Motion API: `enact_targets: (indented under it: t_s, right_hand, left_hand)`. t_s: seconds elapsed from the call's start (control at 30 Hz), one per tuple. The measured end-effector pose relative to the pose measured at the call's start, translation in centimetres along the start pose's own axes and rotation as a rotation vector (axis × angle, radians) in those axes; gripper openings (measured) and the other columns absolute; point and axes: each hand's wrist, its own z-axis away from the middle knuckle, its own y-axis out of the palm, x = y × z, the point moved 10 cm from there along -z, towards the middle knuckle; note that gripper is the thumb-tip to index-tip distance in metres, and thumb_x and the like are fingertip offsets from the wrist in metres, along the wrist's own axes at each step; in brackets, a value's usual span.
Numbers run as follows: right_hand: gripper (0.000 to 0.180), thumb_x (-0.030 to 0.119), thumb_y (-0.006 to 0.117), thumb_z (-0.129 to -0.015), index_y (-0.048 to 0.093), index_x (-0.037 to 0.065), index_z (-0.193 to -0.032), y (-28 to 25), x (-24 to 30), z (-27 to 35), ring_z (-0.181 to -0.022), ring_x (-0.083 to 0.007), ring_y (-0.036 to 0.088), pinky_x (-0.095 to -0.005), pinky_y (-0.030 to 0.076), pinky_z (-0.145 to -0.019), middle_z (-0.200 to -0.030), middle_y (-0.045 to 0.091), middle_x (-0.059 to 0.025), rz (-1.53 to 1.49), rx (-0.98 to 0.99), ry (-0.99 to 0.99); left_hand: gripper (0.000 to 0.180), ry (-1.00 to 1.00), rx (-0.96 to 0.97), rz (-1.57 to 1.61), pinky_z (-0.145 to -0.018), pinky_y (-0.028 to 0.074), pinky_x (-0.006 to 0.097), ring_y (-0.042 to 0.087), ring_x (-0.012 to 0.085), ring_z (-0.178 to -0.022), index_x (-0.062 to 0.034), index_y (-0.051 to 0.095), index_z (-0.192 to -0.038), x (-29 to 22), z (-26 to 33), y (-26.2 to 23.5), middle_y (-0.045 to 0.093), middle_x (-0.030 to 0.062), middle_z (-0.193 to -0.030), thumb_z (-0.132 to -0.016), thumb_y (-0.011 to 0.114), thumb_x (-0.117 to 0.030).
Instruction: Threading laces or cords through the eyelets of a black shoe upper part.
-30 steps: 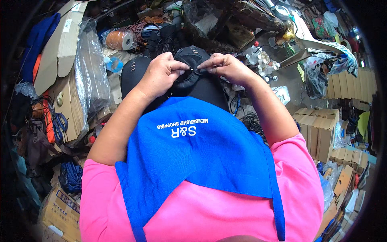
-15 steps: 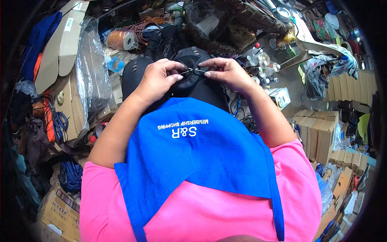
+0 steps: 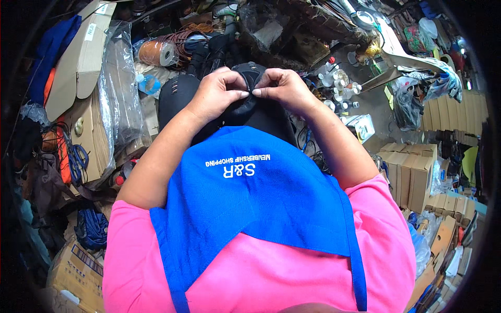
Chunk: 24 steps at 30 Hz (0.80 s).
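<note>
My left hand [image 3: 222, 93] and my right hand [image 3: 282, 89] meet over my lap, thumbs and fingers pinched almost tip to tip. Between them lies a dark, soft-looking piece [image 3: 242, 110], its folds running up to my thumbs. What my fingertips grip is too small and covered to make out. Under it are my knees in black trousers [image 3: 177, 99]. A blue apron [image 3: 292, 208] with white lettering covers my front below the hands.
Left of my knees stand a spool of orange cord [image 3: 156, 53], a plastic bottle [image 3: 149, 83] and plastic-wrapped cardboard [image 3: 122, 94]. Several small bottles [image 3: 342, 83] crowd the floor at right. Farther right are stacked cardboard pieces [image 3: 415, 172] and a pale curved metal frame [image 3: 396, 57].
Both hands have drawn closer together, their fingers curling in. Thin pale strands that showed at the fingertips of each hand are now hidden.
</note>
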Motion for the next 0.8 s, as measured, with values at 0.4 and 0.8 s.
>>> enact_targets:
  t_s: [0.4, 0.8]
  right_hand:
    - [0.018, 0.013, 0.071, -0.079, 0.064, 0.005, -0.094, -1.0, -1.2, 2.0, -0.080, -0.0073, 0.053, -0.0232, 0.043, -0.073, -0.084, 0.057, 0.0032, 0.074, 0.044, -0.037]
    - [0.013, 0.016, 0.061, -0.085, 0.058, 0.004, -0.090, -6.3, 3.4, 2.5, -0.067, -0.0180, 0.056, -0.0324, 0.045, -0.060, -0.075, 0.058, -0.0054, 0.477, -0.297, -0.198]
  left_hand:
    - [0.016, -0.098, 0.126, -0.259, -0.070, 0.048, 0.034, 0.062, 0.0218, -0.075, -0.0008, 0.059, -0.097, -1.1, 0.5, -0.2, 0.064, 0.0156, -0.082, -0.084, 0.057, -0.009]
    - [0.013, 0.074, 0.222, -0.514, -0.071, 0.048, 0.041, 0.061, 0.0375, -0.083, -0.0018, 0.056, -0.094, -3.1, -0.4, 1.3, 0.062, 0.0205, -0.084, -0.084, 0.055, -0.011]
